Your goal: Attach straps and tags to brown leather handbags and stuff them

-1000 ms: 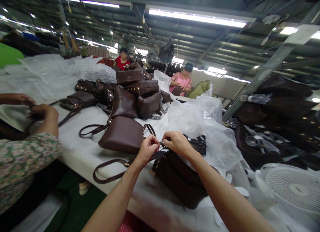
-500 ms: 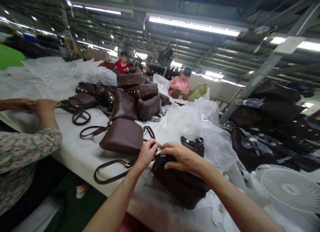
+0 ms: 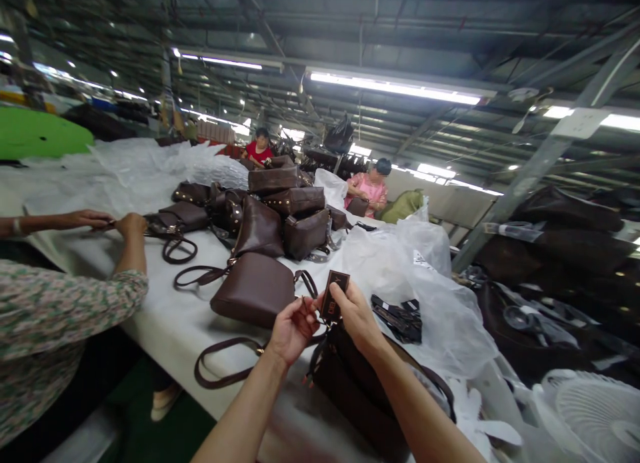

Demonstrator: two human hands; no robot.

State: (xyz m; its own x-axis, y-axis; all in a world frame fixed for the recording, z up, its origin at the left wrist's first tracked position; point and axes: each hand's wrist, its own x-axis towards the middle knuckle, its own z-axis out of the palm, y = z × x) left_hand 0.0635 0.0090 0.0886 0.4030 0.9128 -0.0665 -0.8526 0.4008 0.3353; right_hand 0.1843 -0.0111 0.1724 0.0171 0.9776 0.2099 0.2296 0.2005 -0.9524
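The right hand pinches a flat, rectangular black tag with reddish lettering between thumb and fingers, holding it just above a dark brown leather bag that lies near the near edge of the white table. The left hand has its fingers curled and tips nearly together at a thin dark cord beside the tag, though whether they grip it cannot be told. Farther from that edge lies a smooth brown leather bag.
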